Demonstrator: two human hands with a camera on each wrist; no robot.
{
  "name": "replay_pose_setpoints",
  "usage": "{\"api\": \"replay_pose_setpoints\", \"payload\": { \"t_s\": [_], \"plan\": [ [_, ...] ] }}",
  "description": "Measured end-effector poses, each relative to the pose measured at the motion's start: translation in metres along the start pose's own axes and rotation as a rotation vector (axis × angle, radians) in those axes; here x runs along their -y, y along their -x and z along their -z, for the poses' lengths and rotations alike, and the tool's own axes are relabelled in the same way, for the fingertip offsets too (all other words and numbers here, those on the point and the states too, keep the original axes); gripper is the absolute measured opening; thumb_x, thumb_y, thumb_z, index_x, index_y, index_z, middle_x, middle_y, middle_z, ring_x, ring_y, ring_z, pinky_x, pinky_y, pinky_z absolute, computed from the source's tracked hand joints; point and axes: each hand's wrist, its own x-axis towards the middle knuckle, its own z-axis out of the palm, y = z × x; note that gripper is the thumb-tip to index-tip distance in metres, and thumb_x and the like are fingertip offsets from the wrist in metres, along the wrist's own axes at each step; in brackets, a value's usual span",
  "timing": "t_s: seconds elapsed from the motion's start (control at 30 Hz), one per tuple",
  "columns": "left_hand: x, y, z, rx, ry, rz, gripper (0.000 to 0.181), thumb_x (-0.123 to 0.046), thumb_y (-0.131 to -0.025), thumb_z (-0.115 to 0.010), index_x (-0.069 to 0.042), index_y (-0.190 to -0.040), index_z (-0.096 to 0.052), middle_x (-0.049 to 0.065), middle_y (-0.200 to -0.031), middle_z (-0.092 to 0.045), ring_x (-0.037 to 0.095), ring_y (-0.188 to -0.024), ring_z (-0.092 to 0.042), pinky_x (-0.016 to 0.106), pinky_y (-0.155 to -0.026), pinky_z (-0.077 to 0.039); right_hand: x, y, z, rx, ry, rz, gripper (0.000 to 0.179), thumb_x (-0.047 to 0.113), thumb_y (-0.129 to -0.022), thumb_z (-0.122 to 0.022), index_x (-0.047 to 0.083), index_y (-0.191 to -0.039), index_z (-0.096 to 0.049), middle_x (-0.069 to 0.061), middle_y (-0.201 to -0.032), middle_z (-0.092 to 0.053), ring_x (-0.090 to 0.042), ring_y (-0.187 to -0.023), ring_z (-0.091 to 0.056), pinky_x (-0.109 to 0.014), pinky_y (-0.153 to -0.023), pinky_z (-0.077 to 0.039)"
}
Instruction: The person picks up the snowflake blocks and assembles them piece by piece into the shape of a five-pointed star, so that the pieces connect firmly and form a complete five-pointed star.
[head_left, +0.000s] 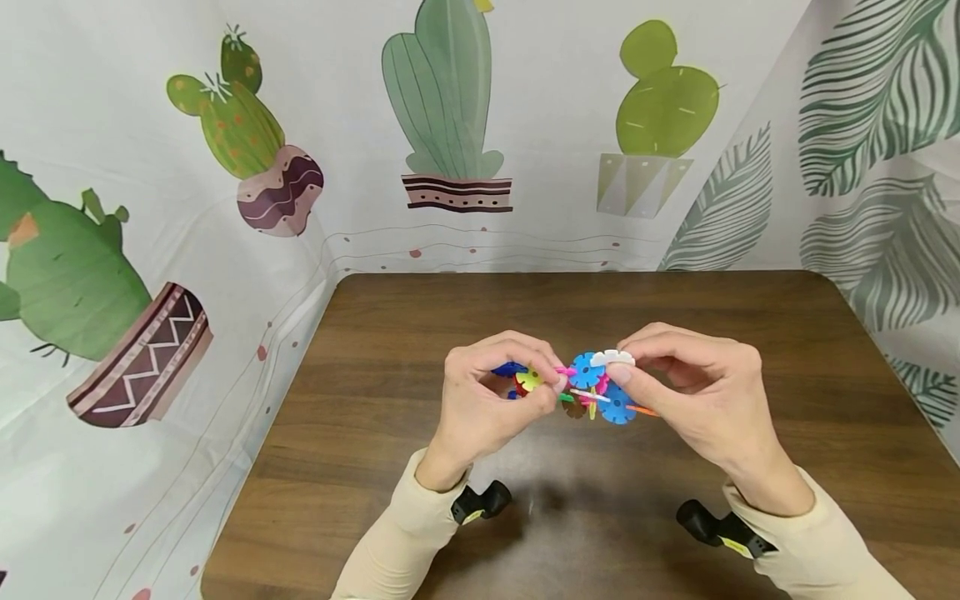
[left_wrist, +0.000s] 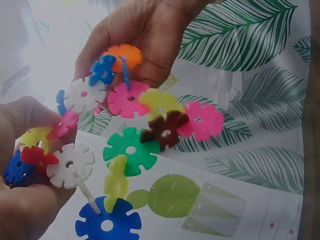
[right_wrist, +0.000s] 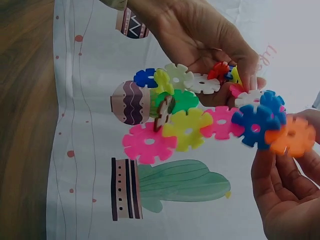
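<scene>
A joined chain of notched plastic snowflake discs (right_wrist: 187, 130) hangs in the air between both hands, over the table. My left hand (head_left: 487, 392) pinches a pink disc (head_left: 564, 371) between thumb and fingertips; red, yellow and dark blue discs sit close to its palm. Thumb and fingers of my right hand (head_left: 697, 392) pinch a white disc (head_left: 611, 357) beside a blue one (head_left: 585, 371). An orange disc (right_wrist: 291, 136) stands near the right fingers. Green (left_wrist: 130, 150), brown (left_wrist: 165, 130) and white discs continue the chain below. Fingers partly hide several discs.
Below the hands lies a brown wooden table (head_left: 420, 317). A white cloth (head_left: 555, 242) printed with cacti and leaves rises behind it and at the sides. Black wrist cameras (head_left: 480, 502) are strapped over cream sleeves (head_left: 397, 542).
</scene>
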Motion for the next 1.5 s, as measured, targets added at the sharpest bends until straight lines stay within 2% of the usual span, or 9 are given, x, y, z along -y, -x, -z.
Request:
{"api": "replay_pose_setpoints", "payload": {
  "t_s": [0.3,0.53,0.63,0.77,0.83,0.93,1.03,1.27,1.5],
  "plan": [
    [0.0005,-0.0015,-0.0012,-0.015,0.002,-0.029,0.006,0.007,-0.083,-0.078,0.004,-0.087,-0.074,0.022,-0.090,-0.072,0.023,-0.085,-0.071,0.035,-0.061,-0.065,0.0010,-0.0025,0.0013,0.034,0.020,-0.001,0.030,-0.034,-0.076,-0.070,-0.013,-0.097,-0.075,-0.014,-0.093,-0.077,-0.021,-0.087,-0.072,-0.021,-0.073,-0.063],
    [0.0006,-0.0029,-0.0011,-0.069,-0.023,-0.031,0.008,0.005,-0.084,-0.079,0.002,-0.088,-0.073,0.021,-0.090,-0.072,0.023,-0.082,-0.071,0.031,-0.060,-0.063,-0.0001,-0.0018,0.0029,0.055,0.091,0.009,0.036,-0.030,-0.076,-0.074,-0.012,-0.106,-0.073,-0.010,-0.102,-0.077,-0.019,-0.093,-0.069,-0.021,-0.087,-0.060],
    [0.0001,-0.0040,0.0005,-0.084,-0.028,-0.037,0.010,0.006,-0.085,-0.080,0.002,-0.090,-0.072,0.021,-0.089,-0.072,0.022,-0.080,-0.069,0.029,-0.057,-0.061,0.0032,0.0006,0.0037,0.072,0.221,-0.063,0.044,-0.025,-0.076,-0.079,-0.004,-0.115,-0.074,-0.005,-0.108,-0.077,-0.015,-0.098,-0.069,-0.019,-0.091,-0.058],
    [0.0000,-0.0040,0.0016,-0.094,-0.006,-0.039,0.014,0.010,-0.084,-0.080,0.003,-0.093,-0.071,0.023,-0.090,-0.070,0.020,-0.072,-0.066,0.027,-0.054,-0.059,0.0075,0.0024,0.0034,0.161,0.452,-0.156,0.058,-0.008,-0.074,-0.092,0.015,-0.125,-0.075,0.004,-0.116,-0.076,-0.009,-0.107,-0.070,-0.016,-0.096,-0.055],
    [0.0001,-0.0035,0.0016,-0.094,0.002,-0.033,0.015,0.011,-0.084,-0.079,0.004,-0.094,-0.070,0.023,-0.091,-0.070,0.020,-0.068,-0.065,0.028,-0.055,-0.059,0.0071,0.0027,0.0024,0.203,0.525,-0.146,0.061,0.000,-0.073,-0.097,0.020,-0.126,-0.075,0.006,-0.119,-0.075,-0.008,-0.110,-0.070,-0.016,-0.096,-0.055],
    [0.0004,-0.0023,0.0007,-0.094,0.000,-0.015,0.016,0.010,-0.085,-0.079,0.003,-0.096,-0.070,0.023,-0.092,-0.069,0.019,-0.066,-0.065,0.028,-0.055,-0.060,0.0046,0.0035,0.0003,0.222,0.582,-0.125,0.059,0.008,-0.071,-0.101,0.025,-0.122,-0.076,0.009,-0.117,-0.074,-0.005,-0.110,-0.068,-0.016,-0.094,-0.054],
    [0.0004,-0.0012,-0.0004,-0.105,-0.015,0.006,0.016,0.006,-0.086,-0.080,0.002,-0.098,-0.071,0.021,-0.094,-0.070,0.020,-0.070,-0.065,0.028,-0.057,-0.061,0.0017,0.0044,-0.0012,0.209,0.588,-0.102,0.053,0.008,-0.071,-0.101,0.025,-0.115,-0.078,0.010,-0.111,-0.073,-0.004,-0.106,-0.067,-0.016,-0.090,-0.054],
    [0.0009,-0.0016,0.0007,-0.156,-0.038,0.022,0.014,0.003,-0.088,-0.080,0.003,-0.099,-0.072,0.021,-0.097,-0.069,0.018,-0.082,-0.066,0.022,-0.062,-0.060,0.0008,0.0036,-0.0018,0.154,0.546,-0.003,0.048,-0.004,-0.069,-0.097,0.020,-0.107,-0.080,0.006,-0.101,-0.075,-0.006,-0.099,-0.070,-0.016,-0.086,-0.055],
    [0.0025,-0.0039,0.0019,-0.189,-0.010,0.041,0.018,-0.001,-0.091,-0.079,0.006,-0.103,-0.069,0.023,-0.097,-0.067,0.015,-0.086,-0.066,0.019,-0.064,-0.057,0.0025,0.0044,-0.0004,0.116,0.501,-0.032,0.045,-0.011,-0.074,-0.089,0.015,-0.110,-0.078,0.005,-0.101,-0.075,-0.006,-0.091,-0.071,-0.017,-0.079,-0.059]
  ]
}}
